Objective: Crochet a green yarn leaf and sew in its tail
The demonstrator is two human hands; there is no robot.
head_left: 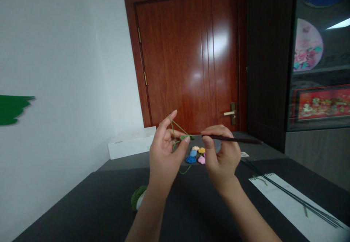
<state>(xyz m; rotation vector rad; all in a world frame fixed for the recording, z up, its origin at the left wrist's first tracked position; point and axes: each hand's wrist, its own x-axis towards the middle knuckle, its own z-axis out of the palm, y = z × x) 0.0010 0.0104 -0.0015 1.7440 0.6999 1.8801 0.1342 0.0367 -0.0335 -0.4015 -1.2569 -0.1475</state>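
Head view: we look forward and down across a dark table (82, 207), with a glossy reddish-brown wooden door (186, 56) straight ahead. Our left hand (164, 154) is raised, its forefinger pointing up with green yarn (177, 126) stretched over it and running down past the other fingers. Its thumb and middle finger come together, pinching a small green crochet piece (186, 137), held in the air above the table. Our right hand (221, 156) holds a dark crochet hook (232, 139), with the thumb and forefinger closed on the shaft and the other fingers curled in. The hook's tip meets the green piece.

Beneath the hands, a small cluster of crocheted flowers (195, 155) in blue, yellow, orange and pink lies on the table. A ball of green yarn (139, 197) sits near our left wrist, partly hidden behind the arm. To the right, long thin dark rods lie across a white paper strip (295, 205). A white box (131, 142) stands by the wall at the far left of the table.
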